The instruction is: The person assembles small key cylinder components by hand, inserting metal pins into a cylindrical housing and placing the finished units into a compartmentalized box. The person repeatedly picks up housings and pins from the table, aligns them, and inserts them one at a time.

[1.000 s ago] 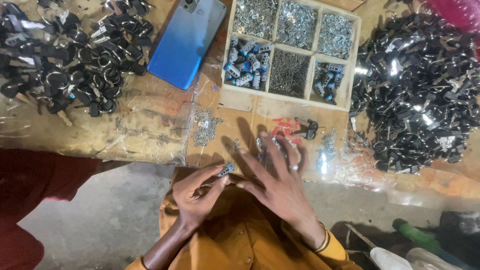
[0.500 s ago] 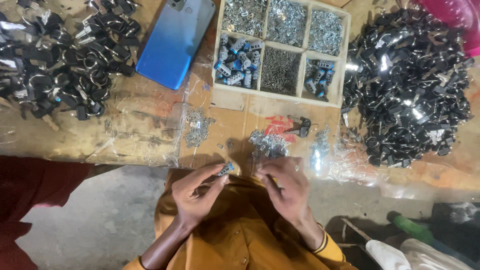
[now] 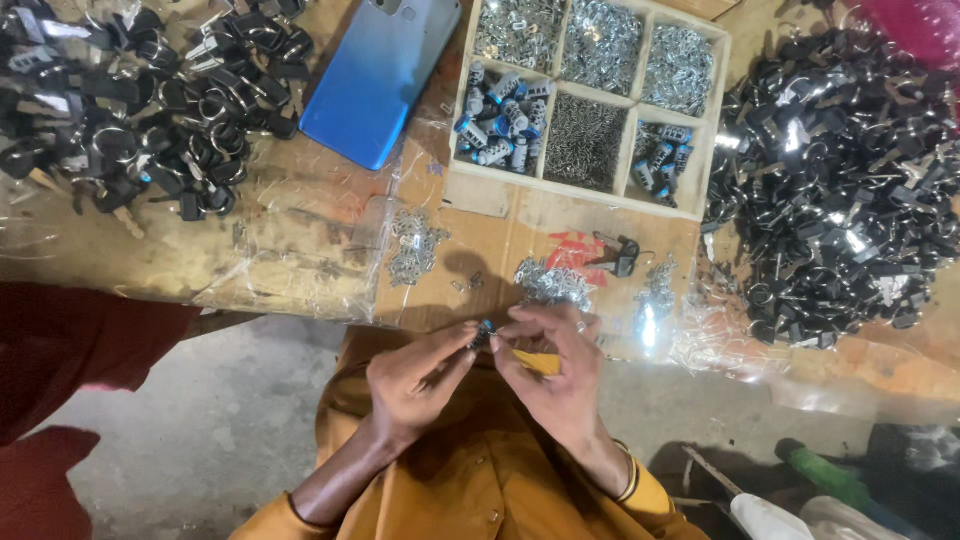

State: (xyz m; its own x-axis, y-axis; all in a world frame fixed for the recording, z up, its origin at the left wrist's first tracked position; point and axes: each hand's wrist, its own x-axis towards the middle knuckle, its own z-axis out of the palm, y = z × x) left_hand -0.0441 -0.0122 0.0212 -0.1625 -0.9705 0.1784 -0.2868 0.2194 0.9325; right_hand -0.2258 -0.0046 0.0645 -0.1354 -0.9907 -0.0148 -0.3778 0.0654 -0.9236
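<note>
Blue-tipped, a small dark part (image 3: 483, 335) sits pinched between the left hand (image 3: 412, 385) and right hand (image 3: 553, 375). Both grips are narrow, just below the wooden compartment tray (image 3: 590, 196).

Bare, matt wood for the compartment tray (image 3: 590, 200) at upper centre, packed with shiny metal bits. Glossy blue back on the phone (image 3: 378, 80) beside it. Black plastic and bright metal rings in the heaps at upper left (image 3: 140, 100) and right (image 3: 850, 190). Crinkled clear plastic sheet (image 3: 290, 260) over rough, worn tabletop. Matt mustard cloth (image 3: 480, 480) at bottom.
</note>
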